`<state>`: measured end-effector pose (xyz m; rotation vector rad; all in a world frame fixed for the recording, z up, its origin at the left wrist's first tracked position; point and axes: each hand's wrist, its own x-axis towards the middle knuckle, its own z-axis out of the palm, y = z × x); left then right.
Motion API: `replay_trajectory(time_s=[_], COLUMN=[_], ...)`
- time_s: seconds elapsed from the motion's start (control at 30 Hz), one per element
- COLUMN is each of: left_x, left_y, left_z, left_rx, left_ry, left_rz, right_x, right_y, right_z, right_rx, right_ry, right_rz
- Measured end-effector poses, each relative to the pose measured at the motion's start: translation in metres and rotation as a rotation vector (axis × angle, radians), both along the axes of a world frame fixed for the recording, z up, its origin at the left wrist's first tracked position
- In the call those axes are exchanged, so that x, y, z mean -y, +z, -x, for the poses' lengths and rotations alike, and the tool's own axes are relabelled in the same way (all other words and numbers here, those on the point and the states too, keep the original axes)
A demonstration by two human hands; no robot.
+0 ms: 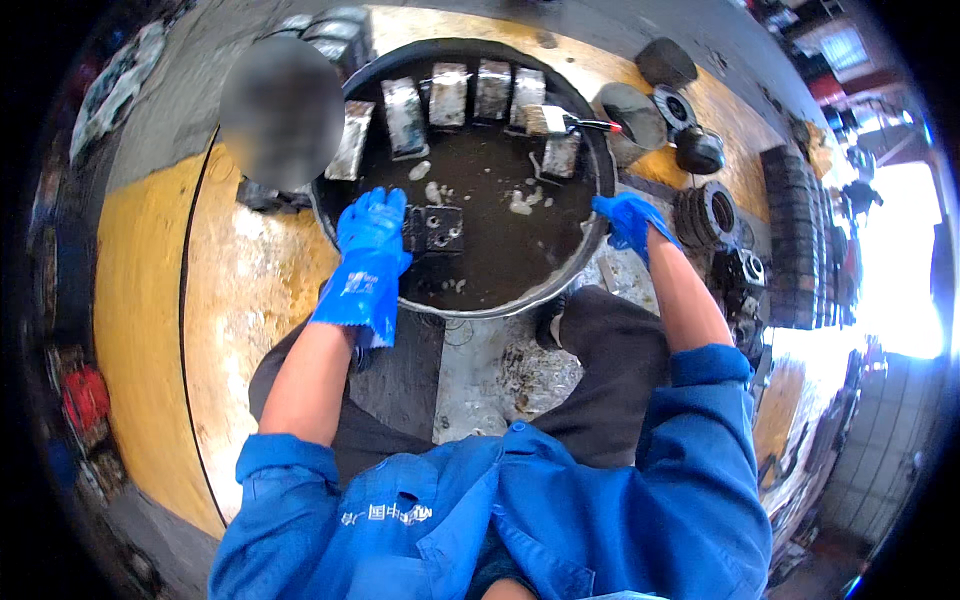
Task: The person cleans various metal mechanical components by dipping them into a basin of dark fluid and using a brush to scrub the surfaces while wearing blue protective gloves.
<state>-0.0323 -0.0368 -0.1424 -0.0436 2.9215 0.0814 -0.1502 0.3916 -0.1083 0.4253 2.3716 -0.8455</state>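
A wide round black pan [470, 312] holds dark liquid with patches of foam. My left hand [372, 228], in a blue rubber glove, is at the pan's left side. Its fingers close over the left end of a dark metal block with holes [437, 229], which lies at the liquid's surface. My right hand [632, 222], gloved the same way, grips the pan's right rim, its underside fingers hidden. Along the far inner edge lean several grey metal blocks [404, 118]. A paintbrush with a red-tipped handle [548, 121] rests across the right ones.
Round metal parts [676, 108] and a ringed cylinder [706, 212] stand right of the pan. Further right is a tall dark ribbed stack [795, 240]. Yellowish boards [150, 330] cover the left floor. My knees flank the pan's near side. A blurred round patch hides the upper left.
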Motion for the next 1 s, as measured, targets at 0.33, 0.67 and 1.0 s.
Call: replay_trajectory(time_s=[0.33,0.67,1.0], left_x=[0.017,0.028,-0.009], left_y=[0.022,0.029,0.054], left_z=[0.005,0.003,0.020], left_rx=[0.167,0.157,-0.387], left_ry=[-0.025,-0.042,-0.354], left_rz=[-0.169,-0.315,-0.552], right_x=[-0.016,0.040,0.122], right_y=[-0.026,0.161,0.114], right_z=[-0.013,-0.060,-0.089], right_rx=[-0.110,-0.361,-0.025], right_ry=[0.028,0.227,0.066], right_rz=[0.103,-0.396,0.858])
